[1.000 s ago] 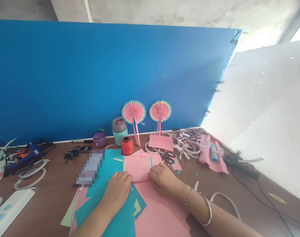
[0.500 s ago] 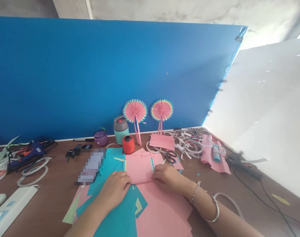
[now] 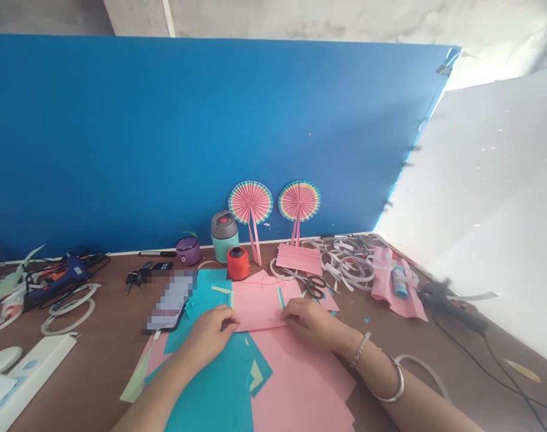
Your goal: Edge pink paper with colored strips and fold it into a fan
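Observation:
A pink paper sheet (image 3: 259,309) with blue and pale yellow strips along its sides lies in front of me, its near edge slightly raised. My left hand (image 3: 214,330) pinches its near left corner between thumb and fingers. At the near right corner, my right hand (image 3: 307,321) is closed on the same sheet, thumb and fingertips together. Underneath are larger sheets of teal paper (image 3: 205,390) and pink paper (image 3: 300,384). A teal scrap with a pale yellow piece (image 3: 256,373) rests between my forearms.
Scissors (image 3: 316,287) lie beyond my right hand, near a pleated pink paper (image 3: 299,258). Two round paper fans (image 3: 250,203) lean on the blue partition (image 3: 165,132). A phone (image 3: 172,300), a red container (image 3: 238,264), glue guns (image 3: 453,306) and a power strip (image 3: 34,375) are around.
The near edge of the pink sheet has shifted slightly away from me, with both hands still at its corners. My left fingers are more curled. The view has shifted slightly left.

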`<state>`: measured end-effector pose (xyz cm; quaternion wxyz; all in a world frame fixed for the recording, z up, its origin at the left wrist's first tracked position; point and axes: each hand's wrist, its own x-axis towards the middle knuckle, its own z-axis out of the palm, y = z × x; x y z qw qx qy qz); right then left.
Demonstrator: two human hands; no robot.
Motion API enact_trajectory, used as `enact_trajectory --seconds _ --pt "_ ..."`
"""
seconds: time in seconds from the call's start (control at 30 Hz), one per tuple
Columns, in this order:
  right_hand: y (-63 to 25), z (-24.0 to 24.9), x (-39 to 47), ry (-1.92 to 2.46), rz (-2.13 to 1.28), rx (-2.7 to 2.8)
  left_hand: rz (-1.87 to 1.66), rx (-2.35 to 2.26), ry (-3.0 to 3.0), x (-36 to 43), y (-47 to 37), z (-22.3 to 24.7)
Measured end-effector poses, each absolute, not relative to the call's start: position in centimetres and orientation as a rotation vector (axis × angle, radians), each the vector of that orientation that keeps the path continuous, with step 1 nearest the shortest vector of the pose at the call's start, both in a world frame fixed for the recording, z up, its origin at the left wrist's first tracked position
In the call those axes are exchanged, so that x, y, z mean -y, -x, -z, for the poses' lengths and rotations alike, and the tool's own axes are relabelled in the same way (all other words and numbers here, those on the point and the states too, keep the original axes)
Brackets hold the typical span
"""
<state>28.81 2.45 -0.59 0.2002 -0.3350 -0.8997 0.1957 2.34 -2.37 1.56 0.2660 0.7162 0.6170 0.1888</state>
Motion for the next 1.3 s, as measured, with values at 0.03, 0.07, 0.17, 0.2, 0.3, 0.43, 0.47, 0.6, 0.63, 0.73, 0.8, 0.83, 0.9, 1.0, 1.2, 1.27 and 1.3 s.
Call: enact_trajectory --seconds 0.03,0.07,0.17,0.2,0.3,0.43,0.47,0.6,0.63,0.73,0.8,0.83,0.9,1.0,1.2,1.27,1.3 --pt "-28.8 0.7 -2.4 0.946 -0.544 2.501 -0.515 -1.669 -1.958 2.4 -2.5 -1.6" --pt "-28.7 0.8 -2.4 0.951 -0.541 2.485 -0.52 -1.673 -1.976 2.4 -2.6 -1.7" --pt "-28.7 1.1 -2.3 0.958 -0.533 2.449 -0.532 -1.693 -2.01 2.5 -2.8 -1.7" --pt "-28.6 1.2 -2.3 0.961 -0.524 2.447 -0.53 -1.704 -2.025 2.5 -2.9 -1.6" --pt "-28.5 1.3 -2.4 0.974 -0.488 2.472 -0.521 -1.72 -2.065 2.4 -2.9 -1.4" --pt "-28.4 1.2 -2.3 0.986 -0.437 2.51 -0.516 -1.693 -2.1 2.4 -2.9 -1.2" --pt "-28.4 1.2 -2.3 0.994 -0.423 2.517 -0.511 -1.687 -2.107 2.4 -2.9 -1.2" --pt "-28.3 1.1 -2.2 1.008 -0.379 2.544 -0.486 -1.654 -2.148 2.4 -2.9 -1.2" --pt "-28.3 1.1 -2.2 1.008 -0.37 2.549 -0.482 -1.644 -2.16 2.4 -3.0 -1.2" --pt "-28.3 1.1 -2.3 1.001 -0.345 2.567 -0.478 -1.604 -2.201 2.4 -2.9 -1.2" --pt "-28.3 1.1 -2.3 0.997 -0.326 2.581 -0.461 -1.58 -2.241 2.4 -2.9 -1.1" --pt "-28.3 1.0 -2.3 0.999 -0.32 2.587 -0.45 -1.573 -2.264 2.5 -2.8 -1.0" --pt "-28.2 0.9 -2.2 1.011 -0.314 2.595 -0.421 -1.578 -2.303 2.6 -2.8 -0.9" --pt "-28.1 0.8 -2.2 1.021 -0.304 2.602 -0.413 -1.578 -2.332 2.7 -2.9 -0.7" --pt "-28.2 0.9 -2.1 1.026 -0.297 2.626 -0.476 -1.5 -2.389 2.8 -3.2 -0.6" --pt "-28.2 1.1 -2.0 0.987 -0.265 2.651 -0.467 -1.48 -2.401 2.8 -3.3 -0.7" --pt "-28.1 1.1 -2.0 0.966 -0.24 2.667 -0.454 -1.477 -2.405 2.8 -3.3 -0.7"
